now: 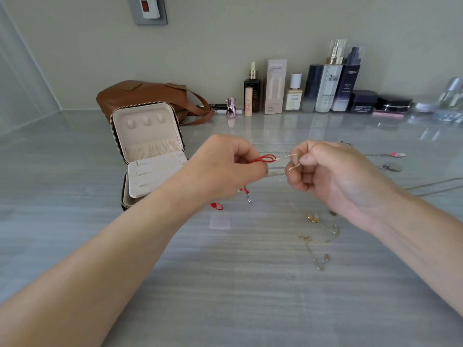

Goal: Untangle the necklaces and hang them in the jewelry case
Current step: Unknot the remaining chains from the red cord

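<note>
My left hand (225,166) pinches a red cord necklace (265,158), whose loop sticks out toward my right hand; its ends and a small metal charm dangle below the hand. My right hand (323,171) pinches a thin gold chain (288,157) that runs into the red loop. Both hands hover above the grey table (175,271). A gold necklace with small charms (318,236) lies on the table under my right wrist. Silver chains (385,154) lie behind the hands. The jewelry case (147,151) stands open at the left, its beige lid upright with three hooks.
A brown leather bag (150,96) sits behind the case. A row of cosmetic bottles and jars (325,88) lines the back wall. A thin cable (436,184) runs off the right edge. A small clear square (220,222) lies on the table near my left wrist.
</note>
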A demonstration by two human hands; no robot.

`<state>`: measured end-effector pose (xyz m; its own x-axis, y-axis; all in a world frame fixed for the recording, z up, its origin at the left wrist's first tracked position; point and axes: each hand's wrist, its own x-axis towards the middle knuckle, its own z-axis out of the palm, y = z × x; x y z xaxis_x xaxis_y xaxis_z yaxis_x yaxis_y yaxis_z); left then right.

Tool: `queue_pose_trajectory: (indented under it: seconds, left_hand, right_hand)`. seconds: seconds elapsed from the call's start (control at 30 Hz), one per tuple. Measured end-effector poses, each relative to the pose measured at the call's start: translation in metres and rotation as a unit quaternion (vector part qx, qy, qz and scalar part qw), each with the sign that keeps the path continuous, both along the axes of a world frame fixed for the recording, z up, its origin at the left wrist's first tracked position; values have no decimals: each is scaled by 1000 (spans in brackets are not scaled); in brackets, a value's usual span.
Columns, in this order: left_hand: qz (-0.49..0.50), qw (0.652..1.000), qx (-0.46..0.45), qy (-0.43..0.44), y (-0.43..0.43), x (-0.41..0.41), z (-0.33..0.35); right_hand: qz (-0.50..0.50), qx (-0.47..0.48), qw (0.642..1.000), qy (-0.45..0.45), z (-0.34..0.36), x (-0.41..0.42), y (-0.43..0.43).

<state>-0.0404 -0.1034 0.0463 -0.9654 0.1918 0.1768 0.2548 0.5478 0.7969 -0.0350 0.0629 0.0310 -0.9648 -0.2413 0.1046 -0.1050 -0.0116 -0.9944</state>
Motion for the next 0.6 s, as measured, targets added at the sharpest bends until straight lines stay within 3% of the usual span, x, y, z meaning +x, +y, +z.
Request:
queue_pose_trajectory:
  seconds: [0.3,0.4,0.5,0.6]
  left_hand:
    - [5,999,-37,25,-4,-1,-1]
    - [10,999,-30,29,-5,-3,-1]
    - [5,999,-9,31,-7,-4,0]
    - [-4,1000,-2,26,-9,-4,1]
  right_hand:
    - [5,-12,1000,23,2,1,3]
    - [35,97,992,78,6,5,6]
    - [113,255,954,109,13,14,10]
    - [72,353,923,138,19,15,19]
